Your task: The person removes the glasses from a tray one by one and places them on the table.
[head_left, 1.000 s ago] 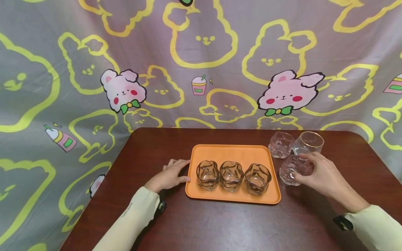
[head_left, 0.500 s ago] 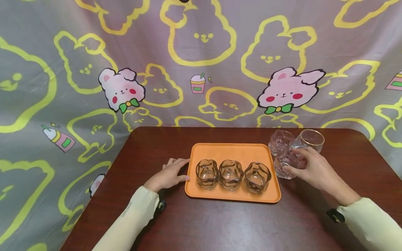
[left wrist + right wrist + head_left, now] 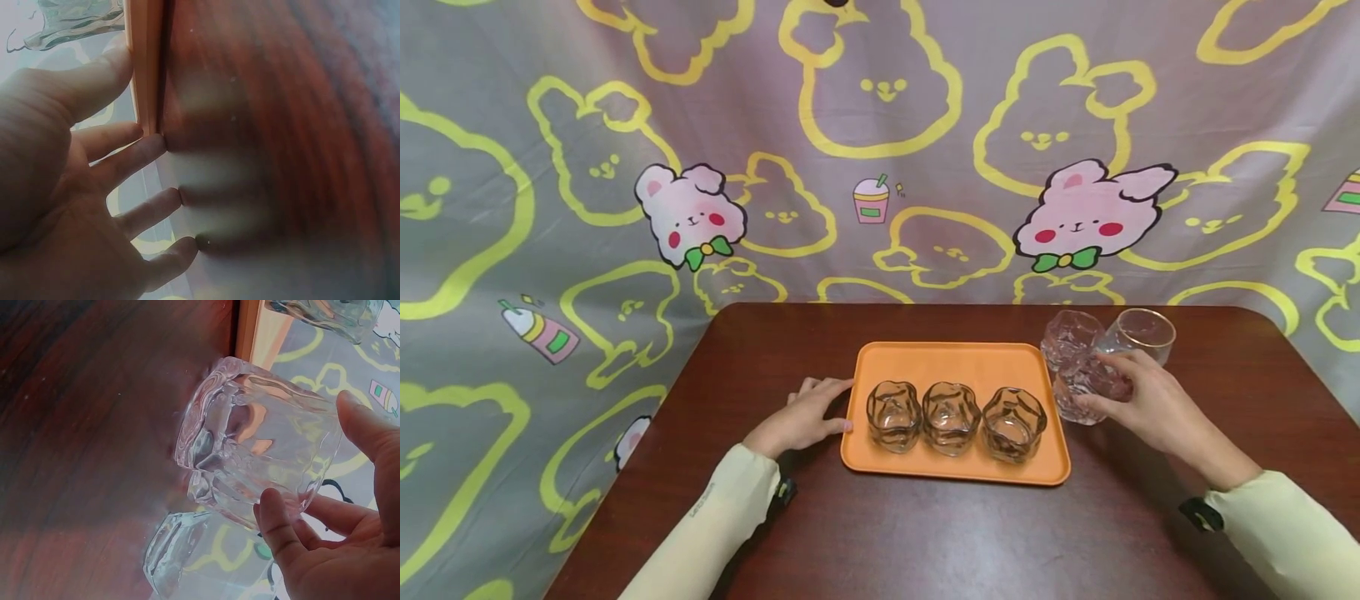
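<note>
My left hand (image 3: 797, 421) touches the left rim of an orange tray (image 3: 943, 360), its fingers extended; the left wrist view shows the thumb and fingertips against the tray's side and the tabletop. Three wavy brown-tinted glasses stand in a row on the tray: a left one (image 3: 895, 418), a middle one (image 3: 951, 418) and a right one (image 3: 1013, 427). Just right of the tray, my right hand (image 3: 1153, 410) grips a clear faceted glass (image 3: 262, 440) between thumb and fingers. Its base is at the dark tabletop; whether it touches is hard to tell.
Behind the gripped glass are another clear faceted glass (image 3: 1070, 335) and a gold-rimmed clear glass (image 3: 1142, 333), close together. The brown wooden table (image 3: 925, 542) ends at the back against a patterned curtain (image 3: 820, 108).
My right hand has shifted left with the clear glass, bringing it closer to the tray's right edge, and is nearly still over the last half second. The left hand and tray have stayed put.
</note>
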`<state>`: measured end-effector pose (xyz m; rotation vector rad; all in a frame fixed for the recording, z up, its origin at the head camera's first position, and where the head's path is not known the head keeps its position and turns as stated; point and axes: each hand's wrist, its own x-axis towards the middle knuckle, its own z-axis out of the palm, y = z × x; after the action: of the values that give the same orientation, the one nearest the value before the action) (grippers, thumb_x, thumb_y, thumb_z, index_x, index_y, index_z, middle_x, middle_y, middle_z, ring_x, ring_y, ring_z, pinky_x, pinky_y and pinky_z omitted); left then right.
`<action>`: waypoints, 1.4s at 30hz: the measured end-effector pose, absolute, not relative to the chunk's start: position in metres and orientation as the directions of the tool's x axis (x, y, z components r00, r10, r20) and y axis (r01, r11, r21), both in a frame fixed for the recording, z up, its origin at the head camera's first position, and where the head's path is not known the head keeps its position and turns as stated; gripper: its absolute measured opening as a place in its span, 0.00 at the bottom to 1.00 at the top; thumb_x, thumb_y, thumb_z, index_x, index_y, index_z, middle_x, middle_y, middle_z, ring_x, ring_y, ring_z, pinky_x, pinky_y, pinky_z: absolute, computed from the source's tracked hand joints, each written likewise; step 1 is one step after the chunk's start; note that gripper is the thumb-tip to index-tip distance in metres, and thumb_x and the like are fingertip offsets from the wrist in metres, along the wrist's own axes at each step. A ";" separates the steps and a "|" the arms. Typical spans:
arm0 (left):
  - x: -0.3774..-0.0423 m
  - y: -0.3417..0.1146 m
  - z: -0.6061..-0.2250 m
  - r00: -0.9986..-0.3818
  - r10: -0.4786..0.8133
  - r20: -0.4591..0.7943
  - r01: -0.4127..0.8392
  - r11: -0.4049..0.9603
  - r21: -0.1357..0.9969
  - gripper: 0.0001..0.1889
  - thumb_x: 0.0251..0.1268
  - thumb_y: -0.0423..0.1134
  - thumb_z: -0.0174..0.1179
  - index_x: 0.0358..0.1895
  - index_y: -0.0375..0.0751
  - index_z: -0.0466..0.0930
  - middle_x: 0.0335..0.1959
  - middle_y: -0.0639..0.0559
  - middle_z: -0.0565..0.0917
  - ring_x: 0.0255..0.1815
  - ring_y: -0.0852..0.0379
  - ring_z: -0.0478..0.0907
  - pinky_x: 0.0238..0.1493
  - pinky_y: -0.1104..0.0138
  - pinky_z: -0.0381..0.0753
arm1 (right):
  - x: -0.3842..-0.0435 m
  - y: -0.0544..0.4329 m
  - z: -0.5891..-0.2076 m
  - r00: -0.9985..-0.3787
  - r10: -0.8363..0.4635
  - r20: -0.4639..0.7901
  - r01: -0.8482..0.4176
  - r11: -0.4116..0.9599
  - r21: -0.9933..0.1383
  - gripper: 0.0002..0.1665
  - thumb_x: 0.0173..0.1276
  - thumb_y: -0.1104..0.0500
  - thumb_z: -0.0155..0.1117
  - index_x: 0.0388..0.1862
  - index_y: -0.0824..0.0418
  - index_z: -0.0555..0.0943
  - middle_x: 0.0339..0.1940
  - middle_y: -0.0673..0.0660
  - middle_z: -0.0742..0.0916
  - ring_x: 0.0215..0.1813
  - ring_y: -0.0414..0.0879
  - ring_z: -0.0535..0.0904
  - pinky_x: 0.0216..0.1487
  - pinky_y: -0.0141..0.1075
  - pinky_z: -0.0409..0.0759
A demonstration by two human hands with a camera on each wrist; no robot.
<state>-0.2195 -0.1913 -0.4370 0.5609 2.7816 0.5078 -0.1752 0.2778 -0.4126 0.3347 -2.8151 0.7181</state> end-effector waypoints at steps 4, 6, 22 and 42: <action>-0.220 -0.191 -0.437 -0.890 0.419 -0.179 0.328 0.862 0.386 0.37 0.60 0.50 0.64 0.72 0.50 0.59 0.67 0.53 0.66 0.61 0.50 0.59 0.53 0.49 0.58 | -0.175 0.278 -0.412 -0.952 -0.160 0.263 -0.267 0.853 -0.448 0.48 0.53 0.42 0.74 0.59 0.76 0.71 0.50 0.71 0.74 0.43 0.63 0.74 0.38 0.57 0.70; -0.220 -0.191 -0.437 -0.891 0.419 -0.177 0.329 0.862 0.386 0.37 0.60 0.50 0.64 0.72 0.50 0.60 0.67 0.52 0.66 0.61 0.50 0.59 0.53 0.49 0.58 | -0.175 0.278 -0.412 -0.954 -0.159 0.256 -0.263 0.852 -0.453 0.48 0.53 0.42 0.74 0.60 0.76 0.71 0.51 0.71 0.73 0.44 0.64 0.74 0.38 0.58 0.71; -0.219 -0.192 -0.438 -0.889 0.424 -0.171 0.335 0.858 0.389 0.37 0.60 0.50 0.64 0.72 0.50 0.60 0.67 0.53 0.66 0.62 0.50 0.58 0.53 0.49 0.58 | -0.169 0.270 -0.409 -0.912 -0.124 0.390 -0.311 0.830 -0.464 0.39 0.53 0.49 0.75 0.57 0.72 0.73 0.52 0.69 0.73 0.51 0.63 0.67 0.43 0.57 0.67; -0.220 -0.193 -0.438 -0.887 0.432 -0.163 0.347 0.856 0.382 0.37 0.60 0.50 0.64 0.72 0.48 0.61 0.66 0.52 0.68 0.59 0.49 0.60 0.51 0.50 0.58 | -0.144 0.204 -0.418 -0.835 -0.413 0.364 -0.548 0.686 -0.479 0.45 0.52 0.42 0.74 0.63 0.61 0.70 0.63 0.55 0.72 0.63 0.53 0.67 0.55 0.54 0.67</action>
<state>-0.2203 -0.1928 -0.4384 0.5953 2.7889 0.5069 -0.1444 0.2042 -0.4178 0.7735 -2.6713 0.8683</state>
